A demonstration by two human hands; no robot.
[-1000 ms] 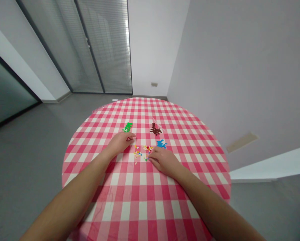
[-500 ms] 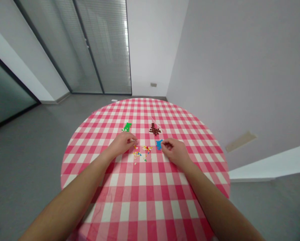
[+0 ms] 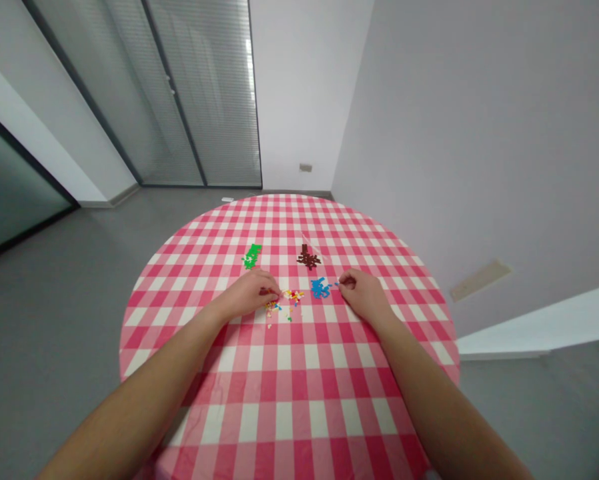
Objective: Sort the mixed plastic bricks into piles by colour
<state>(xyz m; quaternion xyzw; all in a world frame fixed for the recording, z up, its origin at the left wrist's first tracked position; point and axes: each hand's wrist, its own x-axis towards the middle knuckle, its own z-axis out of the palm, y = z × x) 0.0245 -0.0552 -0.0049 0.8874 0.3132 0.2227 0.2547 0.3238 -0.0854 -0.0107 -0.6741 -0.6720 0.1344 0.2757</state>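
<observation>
My left hand (image 3: 251,293) is closed in a pinch at the left side of a scatter of tiny mixed-colour pieces (image 3: 294,295), mostly yellow, white and red. Its fingertips touch down among them, and whatever they grip is too small to make out. Just right of a pile of small blue pieces (image 3: 320,289), my right hand (image 3: 363,295) has thumb and forefinger pinched together. A single small blue piece (image 3: 336,284) shows at those fingertips.
Farther back lie a pile of green pieces (image 3: 252,257) on the left and dark brown pieces (image 3: 308,257) near the middle. Everything rests on a round table with a red-and-white checked cloth (image 3: 289,373). A wall (image 3: 479,147) stands close on the right.
My right hand has moved right, off the blue pile, uncovering it. My left hand has shifted right and slightly nearer, onto the mixed pieces, revealing more of the green pile.
</observation>
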